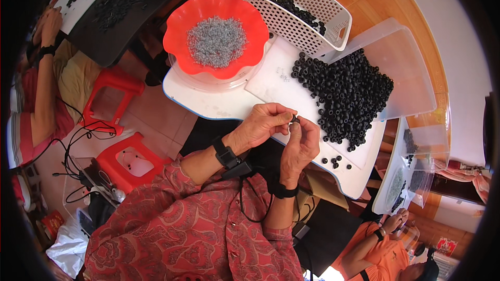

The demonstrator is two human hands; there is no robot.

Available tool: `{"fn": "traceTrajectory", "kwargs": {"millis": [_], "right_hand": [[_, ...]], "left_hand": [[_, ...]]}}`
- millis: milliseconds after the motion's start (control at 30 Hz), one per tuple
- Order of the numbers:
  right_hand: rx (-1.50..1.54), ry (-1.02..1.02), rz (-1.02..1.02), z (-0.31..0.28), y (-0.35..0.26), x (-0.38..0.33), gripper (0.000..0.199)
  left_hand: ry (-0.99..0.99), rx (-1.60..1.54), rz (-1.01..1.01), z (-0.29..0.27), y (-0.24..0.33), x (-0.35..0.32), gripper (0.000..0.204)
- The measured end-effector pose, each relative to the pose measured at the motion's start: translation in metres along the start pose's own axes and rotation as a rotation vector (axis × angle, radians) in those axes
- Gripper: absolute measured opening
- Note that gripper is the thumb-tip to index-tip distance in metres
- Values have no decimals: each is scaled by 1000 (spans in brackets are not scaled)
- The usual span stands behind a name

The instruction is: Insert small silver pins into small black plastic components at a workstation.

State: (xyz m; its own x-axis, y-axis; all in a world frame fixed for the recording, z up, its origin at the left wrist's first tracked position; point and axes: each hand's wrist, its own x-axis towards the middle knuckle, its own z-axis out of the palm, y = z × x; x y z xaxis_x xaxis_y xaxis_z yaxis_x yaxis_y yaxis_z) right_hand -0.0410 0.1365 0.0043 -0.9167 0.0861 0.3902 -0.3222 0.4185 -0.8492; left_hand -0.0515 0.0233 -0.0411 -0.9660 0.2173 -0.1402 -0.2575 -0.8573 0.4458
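My left hand (265, 124) and my right hand (302, 143) meet over the near edge of the white table (192, 99). Between their fingertips is a small round black part (294, 119), pinched from both sides; the fingers partly cover it. Just beyond my right hand spreads a large pile of small black ring-shaped parts (349, 93) on a white board (268, 80). Several loose black parts (336, 161) lie near the table edge to the right of my right hand. A red scalloped bowl (179, 36) with small clear-grey pieces (216, 41) stands at the far left.
A white perforated basket (291, 21) holding black parts stands behind the pile. Next to it a translucent plastic bin (401, 67) lies tipped. Red stools (112, 99) stand on the floor at left. Other people work at left and lower right; cables hang at left.
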Motion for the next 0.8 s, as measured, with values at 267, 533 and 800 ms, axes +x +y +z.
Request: {"fn": "traceTrajectory", "kwargs": {"millis": [267,533,800], "right_hand": [[-69,-1,-42,-2,2,2,11],[13,-41,21,-7,-4,2,9],[28,-46,107,-11,1,2,8]], "left_hand": [[9,79,67,1,-2,0,23],[-4,97,30,0,0,-2,22],[-26,104,34,-5,-3,0,22]]}}
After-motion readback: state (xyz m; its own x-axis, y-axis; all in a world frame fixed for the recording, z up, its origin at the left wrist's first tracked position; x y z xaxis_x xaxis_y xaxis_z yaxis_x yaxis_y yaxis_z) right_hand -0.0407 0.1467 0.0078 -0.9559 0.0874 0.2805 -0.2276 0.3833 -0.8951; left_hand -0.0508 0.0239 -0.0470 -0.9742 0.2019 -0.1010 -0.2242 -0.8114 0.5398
